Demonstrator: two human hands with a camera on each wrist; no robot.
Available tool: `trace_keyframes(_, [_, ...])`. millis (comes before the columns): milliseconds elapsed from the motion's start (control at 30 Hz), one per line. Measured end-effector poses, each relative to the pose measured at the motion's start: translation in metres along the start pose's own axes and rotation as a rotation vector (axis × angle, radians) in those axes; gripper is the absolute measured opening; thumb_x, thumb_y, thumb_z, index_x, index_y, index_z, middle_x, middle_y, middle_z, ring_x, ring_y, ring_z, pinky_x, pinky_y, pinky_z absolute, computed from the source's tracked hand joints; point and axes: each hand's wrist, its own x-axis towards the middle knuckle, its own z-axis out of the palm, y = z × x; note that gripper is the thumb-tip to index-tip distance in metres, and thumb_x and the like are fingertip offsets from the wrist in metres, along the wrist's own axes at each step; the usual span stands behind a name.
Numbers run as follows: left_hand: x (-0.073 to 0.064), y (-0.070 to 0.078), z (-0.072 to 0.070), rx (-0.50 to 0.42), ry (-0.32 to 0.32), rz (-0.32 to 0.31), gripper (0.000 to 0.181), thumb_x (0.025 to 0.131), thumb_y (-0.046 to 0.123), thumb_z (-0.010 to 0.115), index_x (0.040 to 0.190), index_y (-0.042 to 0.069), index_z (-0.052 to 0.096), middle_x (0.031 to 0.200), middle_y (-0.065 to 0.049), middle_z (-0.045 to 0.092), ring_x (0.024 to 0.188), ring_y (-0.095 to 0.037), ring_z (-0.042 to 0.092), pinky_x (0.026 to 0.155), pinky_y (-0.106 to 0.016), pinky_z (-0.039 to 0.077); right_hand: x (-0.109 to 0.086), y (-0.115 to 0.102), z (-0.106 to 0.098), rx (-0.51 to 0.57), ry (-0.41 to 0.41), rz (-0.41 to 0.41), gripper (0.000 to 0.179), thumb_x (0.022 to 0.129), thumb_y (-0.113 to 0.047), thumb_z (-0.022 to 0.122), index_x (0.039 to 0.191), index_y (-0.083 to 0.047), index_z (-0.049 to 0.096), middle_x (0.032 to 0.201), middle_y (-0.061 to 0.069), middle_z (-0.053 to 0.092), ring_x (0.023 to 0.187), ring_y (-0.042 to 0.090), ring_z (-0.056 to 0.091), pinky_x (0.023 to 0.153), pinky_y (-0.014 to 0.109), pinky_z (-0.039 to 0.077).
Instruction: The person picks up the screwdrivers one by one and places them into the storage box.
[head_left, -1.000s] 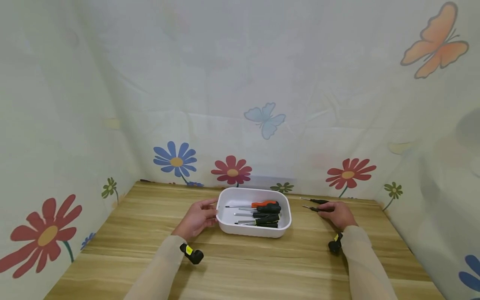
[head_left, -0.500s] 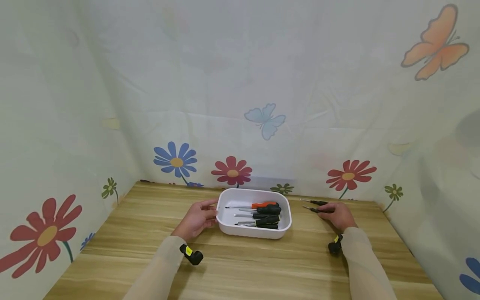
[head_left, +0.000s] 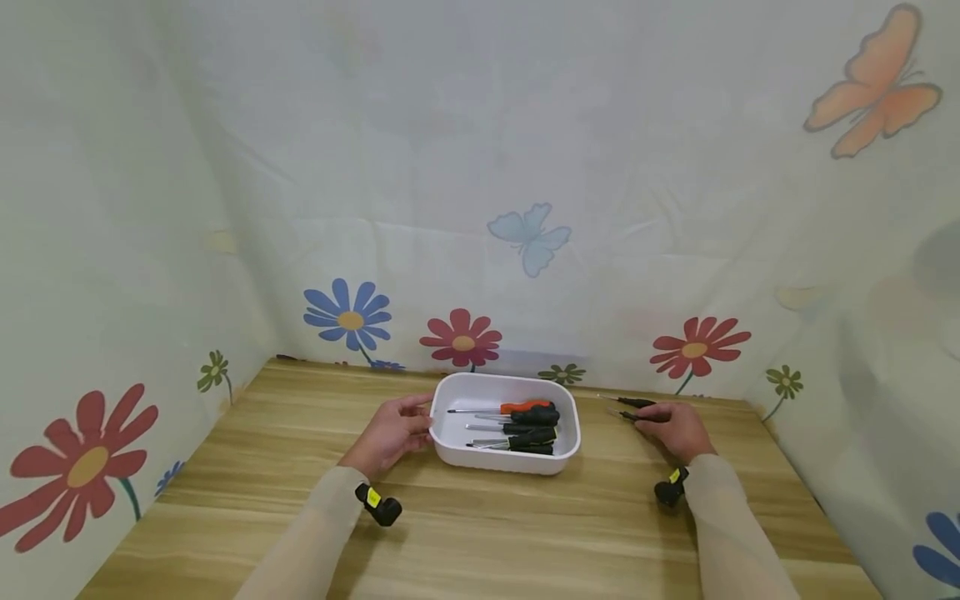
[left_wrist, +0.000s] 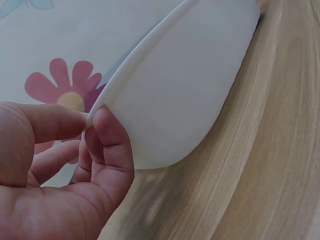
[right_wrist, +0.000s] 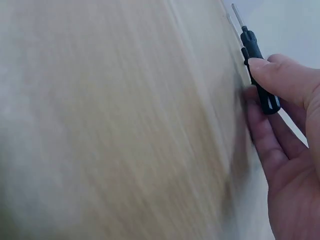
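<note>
A white plastic box (head_left: 505,461) stands on the table, tilted in neither direction. My left hand (head_left: 390,435) pinches the rim at its left end, thumb on one side and fingers curled on the other (left_wrist: 112,165). Inside lie several screwdrivers, one with an orange handle (head_left: 527,407), the others with black handles (head_left: 534,415). To the right of the box, my right hand (head_left: 679,432) holds a small black-handled screwdriver (right_wrist: 269,100) between thumb and fingers. A second slim black screwdriver (head_left: 633,402) lies just beyond it on the table, partly hidden in the right wrist view.
The wood-grain table (head_left: 510,533) meets a pale cloth backdrop (head_left: 420,183) printed with flowers and butterflies, close behind the box. Cloth also hangs at both sides. A small black camera sits on each wrist (head_left: 378,504).
</note>
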Motion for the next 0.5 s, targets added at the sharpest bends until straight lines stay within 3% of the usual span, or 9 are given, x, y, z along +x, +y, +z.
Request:
trace_keyframes(300, [0.002, -0.001, -0.002, -0.019, -0.004, -0.002, 0.051, 0.1, -0.002, 0.058, 0.149, 0.01, 0.053, 0.126, -0.026, 0.056, 0.086, -0.025, 0.062, 0.079, -0.035, 0.06, -0.004, -0.01, -0.003, 0.026, -0.033, 0.009, 0.025, 0.091, -0.034, 0.078, 0.11, -0.018, 0.081, 0.12, 0.013, 0.073, 0.11, 0.03, 0.066, 0.096, 0.05, 0.052])
trace_keyframes(500, [0.0, 0.002, 0.0, -0.022, -0.008, 0.004, 0.052, 0.099, -0.003, 0.058, 0.15, 0.009, 0.053, 0.125, -0.027, 0.055, 0.086, -0.024, 0.062, 0.08, -0.035, 0.06, -0.011, -0.027, -0.007, 0.085, -0.004, -0.017, 0.033, 0.092, -0.04, 0.076, 0.115, -0.018, 0.079, 0.126, 0.011, 0.072, 0.111, 0.028, 0.066, 0.089, 0.04, 0.055])
